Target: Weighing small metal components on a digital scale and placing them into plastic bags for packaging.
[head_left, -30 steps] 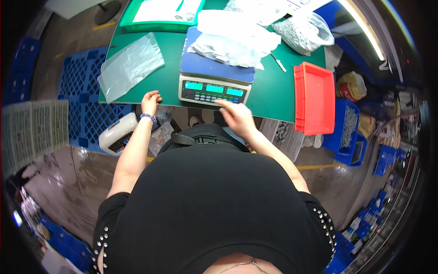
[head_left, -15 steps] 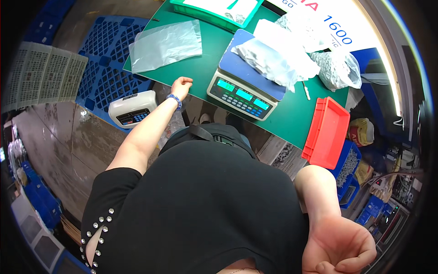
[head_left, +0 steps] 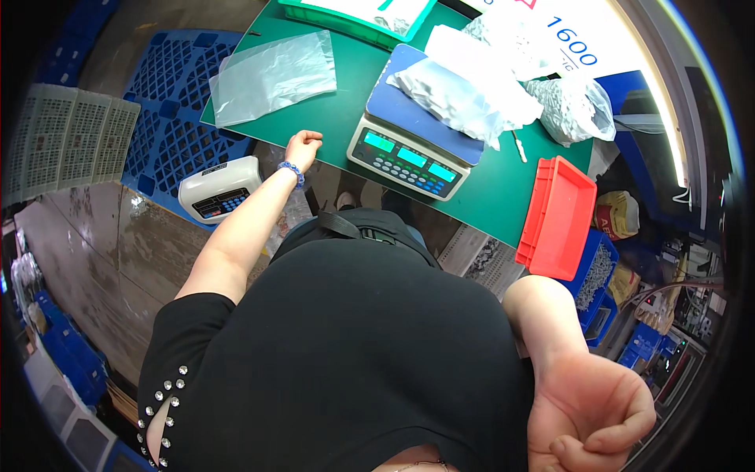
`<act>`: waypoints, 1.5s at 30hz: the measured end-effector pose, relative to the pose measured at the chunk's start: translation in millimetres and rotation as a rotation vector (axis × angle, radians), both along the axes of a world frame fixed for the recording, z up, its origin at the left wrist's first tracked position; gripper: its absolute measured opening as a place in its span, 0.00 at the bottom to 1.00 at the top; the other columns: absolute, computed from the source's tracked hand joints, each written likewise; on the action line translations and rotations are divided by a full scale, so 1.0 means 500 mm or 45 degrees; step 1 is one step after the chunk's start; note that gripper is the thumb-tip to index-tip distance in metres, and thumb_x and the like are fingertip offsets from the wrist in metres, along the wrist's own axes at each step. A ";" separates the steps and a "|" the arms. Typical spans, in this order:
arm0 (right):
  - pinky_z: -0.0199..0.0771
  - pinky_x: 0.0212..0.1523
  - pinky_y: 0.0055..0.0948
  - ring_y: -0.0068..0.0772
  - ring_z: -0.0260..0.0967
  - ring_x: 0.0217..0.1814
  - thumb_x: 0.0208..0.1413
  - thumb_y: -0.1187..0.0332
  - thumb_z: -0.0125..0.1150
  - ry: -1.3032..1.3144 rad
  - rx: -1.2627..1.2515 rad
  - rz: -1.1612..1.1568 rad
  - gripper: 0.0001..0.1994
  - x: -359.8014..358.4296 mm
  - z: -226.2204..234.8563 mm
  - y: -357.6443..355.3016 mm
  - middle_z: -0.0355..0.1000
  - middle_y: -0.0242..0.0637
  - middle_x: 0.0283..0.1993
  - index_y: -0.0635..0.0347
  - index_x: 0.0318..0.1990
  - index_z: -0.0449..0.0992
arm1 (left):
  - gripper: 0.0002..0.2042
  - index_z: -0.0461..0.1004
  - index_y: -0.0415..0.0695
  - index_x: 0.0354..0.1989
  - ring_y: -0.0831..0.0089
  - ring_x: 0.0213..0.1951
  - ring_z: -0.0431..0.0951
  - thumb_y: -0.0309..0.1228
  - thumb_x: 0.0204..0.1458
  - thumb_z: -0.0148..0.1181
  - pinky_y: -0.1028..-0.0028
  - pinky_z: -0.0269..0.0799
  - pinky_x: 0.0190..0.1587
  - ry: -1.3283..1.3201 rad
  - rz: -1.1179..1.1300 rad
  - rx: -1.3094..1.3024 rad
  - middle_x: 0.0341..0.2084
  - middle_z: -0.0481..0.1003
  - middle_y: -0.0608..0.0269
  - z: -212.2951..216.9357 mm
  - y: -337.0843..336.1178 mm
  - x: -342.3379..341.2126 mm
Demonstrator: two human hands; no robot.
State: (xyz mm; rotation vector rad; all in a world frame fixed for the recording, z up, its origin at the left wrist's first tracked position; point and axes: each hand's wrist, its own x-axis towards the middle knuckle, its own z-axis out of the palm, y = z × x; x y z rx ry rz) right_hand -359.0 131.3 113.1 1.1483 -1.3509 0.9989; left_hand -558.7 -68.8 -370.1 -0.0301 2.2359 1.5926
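My left hand (head_left: 303, 148) hangs at the near edge of the green table (head_left: 330, 134), fingers curled together and nothing visible in them. A flat clear plastic bag (head_left: 275, 79) lies just beyond it. To its right stands a counting scale (head_left: 409, 161) with lit displays and a blue platform. On that platform rests a plastic bag of white pieces (head_left: 448, 90), lying on its side. My right hand (head_left: 590, 413) is raised close by at the lower right, palm showing and fingers bent inward. It holds nothing I can see and touches none of the table's things.
A red bin (head_left: 543, 236) sits at the table's right edge, above a blue bin of small grey parts (head_left: 595, 279). Another filled bag (head_left: 578, 110) and a green tray (head_left: 354, 25) are farther back. Left of the table are a second scale (head_left: 220, 193) and a blue pallet (head_left: 177, 106).
The table and its contents have shifted slightly left and up in the picture. Both hands keep nearly the same curled pose; nothing has been picked up or put down.
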 end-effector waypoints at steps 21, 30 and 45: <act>0.68 0.24 0.35 0.37 0.71 0.25 0.55 0.66 0.49 -1.941 0.953 -1.026 0.18 0.032 -0.711 0.056 0.73 0.35 0.26 0.49 0.54 0.66 | 0.09 0.75 0.39 0.37 0.77 0.35 0.73 0.23 0.45 0.57 0.79 0.68 0.42 0.064 -0.063 -0.122 0.33 0.76 0.63 0.017 0.000 0.006; 0.67 0.21 0.33 0.34 0.69 0.21 0.51 0.68 0.51 -1.848 1.037 -1.175 0.23 0.040 -0.723 0.060 0.70 0.33 0.21 0.52 0.57 0.62 | 0.10 0.74 0.38 0.39 0.77 0.36 0.73 0.23 0.46 0.57 0.79 0.67 0.43 0.061 -0.089 -0.114 0.34 0.76 0.63 0.009 -0.004 0.004; 0.66 0.19 0.33 0.34 0.68 0.18 0.52 0.67 0.51 -1.780 1.008 -1.288 0.22 0.056 -0.749 0.063 0.71 0.35 0.22 0.56 0.57 0.63 | 0.10 0.74 0.39 0.38 0.78 0.35 0.73 0.23 0.45 0.57 0.79 0.67 0.43 0.057 -0.080 -0.138 0.33 0.75 0.64 0.022 0.000 0.006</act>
